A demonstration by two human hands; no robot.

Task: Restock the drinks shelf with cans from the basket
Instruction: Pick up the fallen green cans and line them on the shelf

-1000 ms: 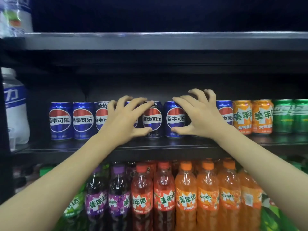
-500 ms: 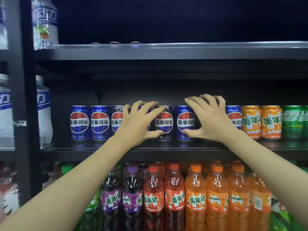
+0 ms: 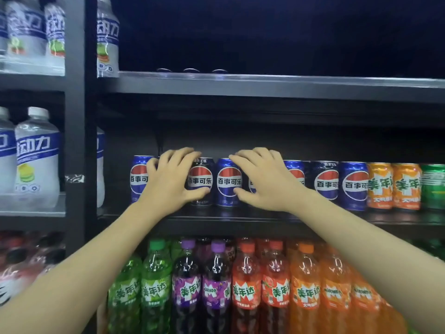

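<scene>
Near: bottles (image 3: 245,288) on lower tier, untouched. Both forearms reached up and forward to drinks shelf (image 3: 240,219).

Left hand (image 3: 168,182) lay over blue cans (image 3: 228,182) at row's left part, fingers spread and curved across can tops, thumb at dark can's front; whether truly gripping, cannot tell.

Right hand (image 3: 265,182) likewise draped over cans just right, fingers splayed, thumb low beside middle can.

Cans upright, long axis vertical, directly under both hands, equally near.

Basket out of view.

Farther right: orange cans (image 3: 395,186), green can (image 3: 433,186).
</scene>
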